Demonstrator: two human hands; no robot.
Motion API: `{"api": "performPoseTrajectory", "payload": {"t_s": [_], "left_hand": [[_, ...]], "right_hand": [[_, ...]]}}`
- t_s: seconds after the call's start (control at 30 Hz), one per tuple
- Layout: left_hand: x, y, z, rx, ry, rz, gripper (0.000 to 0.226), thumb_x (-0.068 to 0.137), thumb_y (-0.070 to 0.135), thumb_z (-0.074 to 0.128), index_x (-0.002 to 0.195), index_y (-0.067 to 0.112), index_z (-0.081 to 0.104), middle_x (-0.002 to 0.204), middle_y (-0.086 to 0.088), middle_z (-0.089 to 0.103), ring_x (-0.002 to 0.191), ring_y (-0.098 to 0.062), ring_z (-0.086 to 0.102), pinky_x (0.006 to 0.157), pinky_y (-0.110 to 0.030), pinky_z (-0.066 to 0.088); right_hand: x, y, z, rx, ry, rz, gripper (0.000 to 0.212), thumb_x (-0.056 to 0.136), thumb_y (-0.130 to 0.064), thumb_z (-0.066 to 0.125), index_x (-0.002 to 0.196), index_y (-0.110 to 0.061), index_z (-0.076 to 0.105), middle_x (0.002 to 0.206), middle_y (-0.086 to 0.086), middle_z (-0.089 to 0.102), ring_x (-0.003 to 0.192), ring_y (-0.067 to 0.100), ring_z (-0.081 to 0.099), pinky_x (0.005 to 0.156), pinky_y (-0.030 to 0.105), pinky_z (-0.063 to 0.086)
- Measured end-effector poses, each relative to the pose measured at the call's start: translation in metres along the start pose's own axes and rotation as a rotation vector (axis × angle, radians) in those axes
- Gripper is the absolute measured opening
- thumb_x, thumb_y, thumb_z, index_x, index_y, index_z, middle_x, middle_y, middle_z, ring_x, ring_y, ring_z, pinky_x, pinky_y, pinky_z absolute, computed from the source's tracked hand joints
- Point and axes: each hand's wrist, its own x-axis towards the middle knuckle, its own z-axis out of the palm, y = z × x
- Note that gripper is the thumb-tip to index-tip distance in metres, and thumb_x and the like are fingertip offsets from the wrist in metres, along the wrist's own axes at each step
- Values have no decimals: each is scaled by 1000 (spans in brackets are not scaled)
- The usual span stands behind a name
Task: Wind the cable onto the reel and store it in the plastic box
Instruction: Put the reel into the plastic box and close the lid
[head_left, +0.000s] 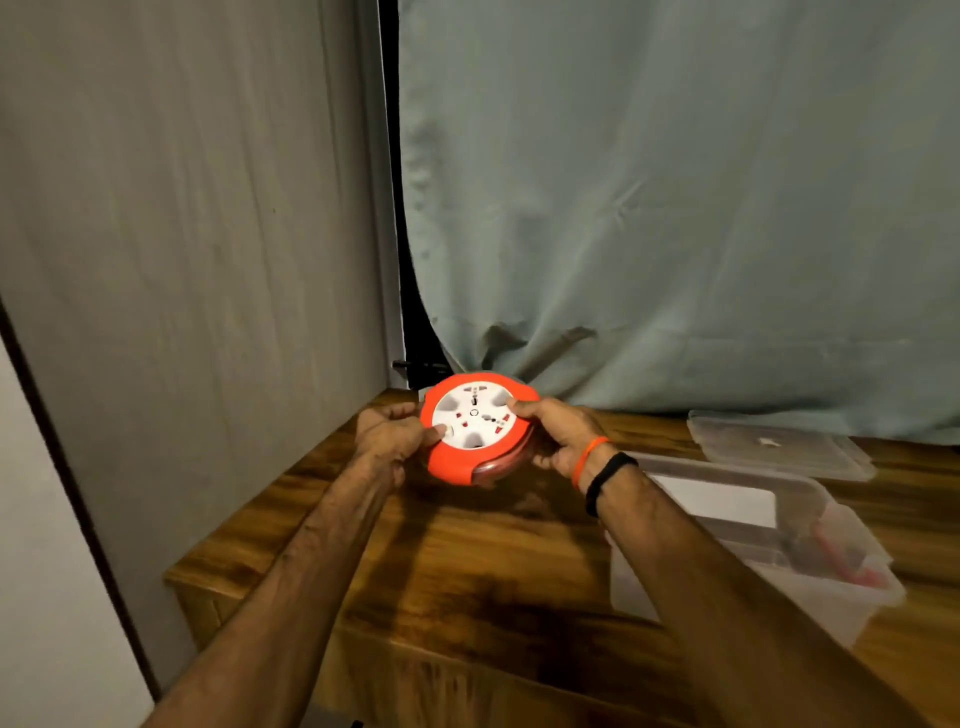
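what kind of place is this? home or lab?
Likely a home room, not a lab: a wooden table set against hanging curtains, with a clear plastic box and household extension reel on hand.

The reel (475, 423) is a round orange disc with a white socket face, tilted toward the viewer and held between both hands above the wooden surface, with dark wound cable just visible in its lower rim below the grip. The plastic box (810, 525) is clear and open, lying to the right of the grip, near the right forearm. Its clear lid (779, 449) lies flat farther right, just behind the box.
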Motion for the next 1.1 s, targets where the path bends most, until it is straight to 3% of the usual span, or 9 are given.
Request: {"api": "performPoseTrajectory", "payload": {"t_s": [0.1, 0.17, 0.3, 0.4, 0.53, 0.6, 0.73, 0.83, 1.1], "left_hand": [[-18, 12, 20, -56, -56, 39, 52, 74, -17, 73, 122, -8, 57, 117, -24, 66, 78, -24, 69, 64, -41, 60], [-32, 18, 39, -61, -87, 59, 54, 72, -16, 76, 122, -9, 55, 120, -28, 65, 89, -27, 65, 80, -48, 58], [-59, 21, 84, -61, -205, 40, 59, 68, -13, 80, 121, -6, 55, 121, -28, 65, 109, -35, 65, 96, -54, 52], [-78, 14, 118, -47, -264, 44, 62, 68, -13, 80, 125, -7, 55, 123, -25, 65, 111, -36, 65, 94, -53, 53], [-96, -4, 154, -59, -381, 6, 59, 73, -11, 78, 126, -5, 54, 118, -22, 67, 101, -32, 66, 69, -40, 59], [-95, -14, 164, -49, -425, 7, 51, 77, -6, 77, 123, -4, 57, 114, -20, 68, 98, -30, 65, 75, -36, 57], [-86, -39, 169, 277, -264, 157, 49, 69, 23, 85, 112, 8, 67, 118, -11, 70, 105, -25, 67, 91, -33, 55], [-87, -54, 165, 552, -174, 177, 51, 81, 24, 75, 125, 5, 59, 130, -14, 61, 121, -31, 56, 98, -32, 45], [-85, -81, 176, 444, -237, 60, 32, 99, 12, 48, 128, 1, 55, 123, -15, 60, 115, -32, 58, 85, -31, 47]], "right_hand": [[-14, -19, -14, 87, 41, -119, 49, 68, 0, 78, 113, 0, 59, 92, 16, 72, 59, 22, 70, 45, 34, 54], [-28, -31, -31, 107, 52, -172, 55, 63, -1, 80, 115, 2, 61, 94, 19, 72, 64, 25, 72, 49, 38, 57], [-51, -48, -80, 96, 98, -230, 40, 68, -5, 80, 105, 3, 67, 97, 21, 72, 74, 30, 71, 61, 41, 59], [-67, -57, -118, 80, 150, -263, 38, 73, -5, 77, 108, 3, 64, 98, 21, 71, 71, 29, 70, 55, 35, 56], [-81, -62, -164, 26, 222, -328, 37, 73, 1, 76, 108, 7, 64, 96, 21, 72, 74, 29, 69, 67, 40, 59], [-85, -60, -181, -2, 242, -349, 32, 73, 4, 74, 104, 6, 66, 95, 21, 71, 73, 29, 69, 71, 44, 59], [-84, -45, -206, -81, 268, -367, 37, 66, 6, 76, 102, 9, 67, 96, 24, 72, 84, 35, 70, 80, 49, 58], [-76, -29, -212, -94, 256, -303, 40, 64, 4, 78, 102, 7, 68, 98, 23, 72, 90, 37, 69, 82, 50, 57], [-65, 8, -203, -85, 331, -105, 21, 73, 4, 72, 94, 3, 67, 86, 18, 72, 79, 34, 70, 76, 51, 58]]}}
